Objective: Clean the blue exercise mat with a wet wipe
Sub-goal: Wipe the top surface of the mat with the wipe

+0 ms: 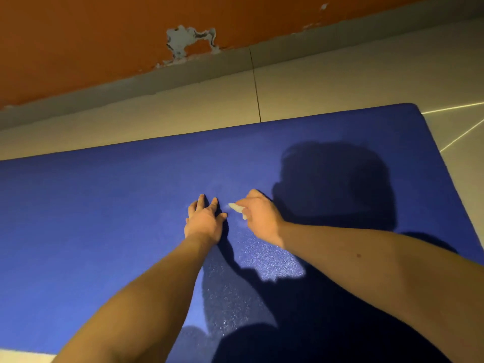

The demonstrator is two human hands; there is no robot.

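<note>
Wiping the middle of the mat, one hand bracing, one scrubbing.

My left hand point(204, 221) lies flat with fingers spread on the blue exercise mat point(104, 205), pinning it; my right hand point(259, 214) pinches the bunched wet wipe point(237, 208) against the surface just beside it. I judge short, overlapping strokes away from the braced hand work best.

Blue mat point(104, 218) lies flat on pale tiled floor point(327, 87), far edge near orange wall point(78, 35) w/ chipped paint patch point(188, 41). Left hand point(204, 222) rests flat on mat, fingers straight & spread. Right hand point(262, 218), just right of it, fingers curled, grips small white wipe point(237, 208) against mat. Dark shadow to the right; damp sheen on mat near the arms.
</note>
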